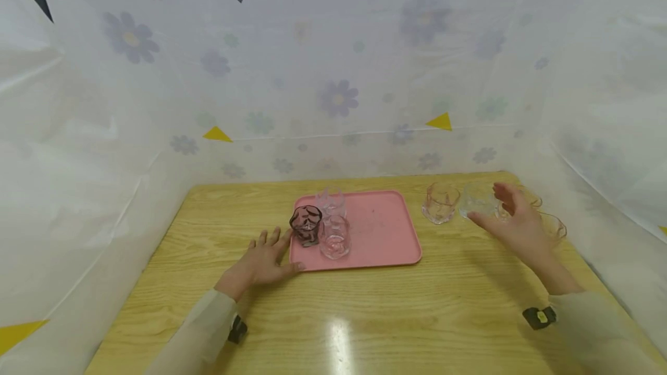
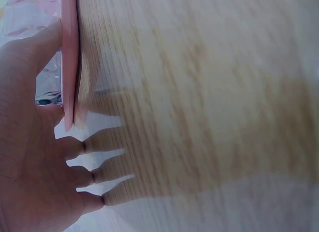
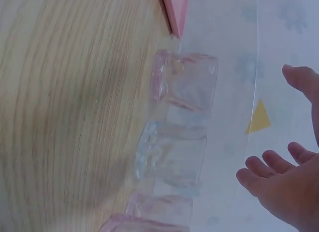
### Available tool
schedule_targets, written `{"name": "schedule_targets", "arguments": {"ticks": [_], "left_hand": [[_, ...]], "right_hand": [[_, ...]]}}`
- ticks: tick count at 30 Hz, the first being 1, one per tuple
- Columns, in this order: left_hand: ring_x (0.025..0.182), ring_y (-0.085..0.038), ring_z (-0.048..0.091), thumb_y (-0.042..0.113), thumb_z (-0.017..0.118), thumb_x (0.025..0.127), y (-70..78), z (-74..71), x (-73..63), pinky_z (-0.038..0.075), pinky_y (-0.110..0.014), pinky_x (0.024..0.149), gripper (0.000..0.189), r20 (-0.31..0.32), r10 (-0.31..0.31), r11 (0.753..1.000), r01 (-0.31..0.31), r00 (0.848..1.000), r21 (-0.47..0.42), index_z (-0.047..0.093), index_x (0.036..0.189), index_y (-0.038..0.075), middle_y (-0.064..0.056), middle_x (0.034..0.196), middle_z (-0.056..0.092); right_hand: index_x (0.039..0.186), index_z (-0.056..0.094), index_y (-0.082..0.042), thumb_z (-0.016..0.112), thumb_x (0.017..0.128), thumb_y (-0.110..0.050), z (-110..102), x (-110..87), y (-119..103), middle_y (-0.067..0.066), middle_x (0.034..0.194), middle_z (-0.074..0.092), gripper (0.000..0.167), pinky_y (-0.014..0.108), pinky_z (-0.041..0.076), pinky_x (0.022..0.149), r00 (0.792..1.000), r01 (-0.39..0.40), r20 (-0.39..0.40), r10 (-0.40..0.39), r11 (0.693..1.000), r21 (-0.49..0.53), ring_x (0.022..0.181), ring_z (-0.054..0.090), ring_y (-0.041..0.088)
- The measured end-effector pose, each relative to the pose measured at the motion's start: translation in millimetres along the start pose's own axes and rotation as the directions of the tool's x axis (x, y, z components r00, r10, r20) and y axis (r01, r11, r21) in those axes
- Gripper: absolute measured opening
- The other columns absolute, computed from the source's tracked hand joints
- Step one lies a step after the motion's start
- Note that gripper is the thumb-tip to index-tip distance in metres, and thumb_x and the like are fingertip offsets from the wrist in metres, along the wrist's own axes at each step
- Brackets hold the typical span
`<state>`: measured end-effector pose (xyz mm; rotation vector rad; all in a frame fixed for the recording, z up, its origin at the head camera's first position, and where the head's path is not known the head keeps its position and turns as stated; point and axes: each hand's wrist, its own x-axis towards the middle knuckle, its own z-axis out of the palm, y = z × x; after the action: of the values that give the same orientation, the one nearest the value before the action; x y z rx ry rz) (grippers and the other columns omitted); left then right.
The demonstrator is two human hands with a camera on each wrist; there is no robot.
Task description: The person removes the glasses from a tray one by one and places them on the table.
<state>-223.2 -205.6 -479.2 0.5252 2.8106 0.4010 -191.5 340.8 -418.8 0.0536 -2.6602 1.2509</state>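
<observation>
A pink tray (image 1: 383, 236) lies on the table with three glasses grouped at its left end: a dark-tinted glass (image 1: 305, 224), a pale pink glass (image 1: 334, 242) and a clear one (image 1: 331, 202) behind. My left hand (image 1: 260, 262) is spread flat beside the tray's left end, thumb and forefinger touching its rim (image 2: 70, 67). Over on the right, my right hand (image 1: 523, 233) hovers with thumb and fingers apart, holding nothing. Near it stand a pinkish glass (image 3: 187, 82) and a clear bluish glass (image 3: 172, 152). More tinted glasses (image 1: 554, 225) are partly hidden behind that hand.
The wood-grain table (image 1: 385, 317) meets a pale flowered sheet (image 1: 339, 149) at the back, and similar sheeting hangs on both sides. Yellow and dark triangles mark the sheets. Dark devices are strapped at both wrists.
</observation>
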Motion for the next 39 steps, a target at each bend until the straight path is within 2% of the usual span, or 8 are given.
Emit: {"name": "schedule_targets", "arguments": {"ticks": [4,9,15,21,29,39], "left_hand": [[0.157,-0.061,0.010,0.070,0.056,0.099,0.7,-0.7,-0.3,0.013,-0.079,0.122,0.099,-0.002,0.000,1.000,0.000,1.000,0.001,0.019,0.170,0.012,-0.030,0.172,0.018],[0.157,-0.061,0.010,0.069,0.056,0.099,1.2,-1.2,-1.0,0.013,-0.079,0.122,0.099,0.001,-0.003,1.000,0.003,1.000,-0.004,0.020,0.170,0.011,-0.030,0.172,0.018],[0.157,-0.061,0.009,0.070,0.056,0.099,0.0,-0.4,-0.7,0.012,-0.079,0.123,0.099,0.003,-0.001,1.000,0.001,1.000,-0.016,0.018,0.170,0.012,-0.030,0.173,0.017],[0.157,-0.060,0.008,0.070,0.055,0.099,0.1,-0.1,-1.2,0.011,-0.078,0.123,0.099,0.004,-0.001,1.000,0.001,1.000,-0.021,0.018,0.170,0.012,-0.029,0.173,0.016],[0.157,-0.060,0.008,0.071,0.055,0.098,-0.8,0.1,-0.9,0.011,-0.079,0.123,0.100,0.002,0.002,1.000,-0.002,1.000,-0.019,0.017,0.171,0.013,-0.029,0.173,0.016],[0.157,-0.061,0.009,0.071,0.054,0.098,-1.4,0.6,-0.5,0.012,-0.079,0.123,0.100,0.002,0.003,1.000,-0.003,1.000,-0.014,0.018,0.170,0.013,-0.029,0.173,0.017]], "right_hand": [[0.168,0.018,-0.005,0.080,0.094,-0.045,17,6.3,-15,0.029,0.167,0.033,0.104,0.071,0.039,0.112,0.998,0.029,0.052,-0.029,1.000,-0.010,0.149,0.035,0.056],[0.165,0.027,-0.005,0.081,0.094,-0.038,45,10.3,-25,0.029,0.162,0.041,0.095,0.068,0.042,0.112,0.989,0.117,0.090,-0.118,0.993,0.019,0.146,0.042,0.053],[0.161,0.035,-0.003,0.084,0.092,-0.031,79,15.9,-35,0.026,0.158,0.049,0.089,0.061,0.042,0.116,0.971,0.201,0.112,-0.210,0.976,0.086,0.146,0.047,0.045],[0.157,0.041,0.000,0.087,0.089,-0.025,105,20.8,-45,0.024,0.154,0.053,0.086,0.061,0.044,0.115,0.950,0.257,0.147,-0.277,0.957,0.136,0.143,0.050,0.045],[0.159,0.042,-0.007,0.089,0.087,-0.031,135,21.3,-60,0.022,0.156,0.052,0.089,0.060,0.044,0.117,0.931,0.248,0.228,-0.285,0.952,0.177,0.144,0.050,0.045],[0.156,0.044,-0.006,0.090,0.086,-0.030,167,19.9,-77,0.022,0.154,0.054,0.087,0.057,0.047,0.116,0.904,0.288,0.270,-0.333,0.938,0.192,0.140,0.055,0.041]]}}
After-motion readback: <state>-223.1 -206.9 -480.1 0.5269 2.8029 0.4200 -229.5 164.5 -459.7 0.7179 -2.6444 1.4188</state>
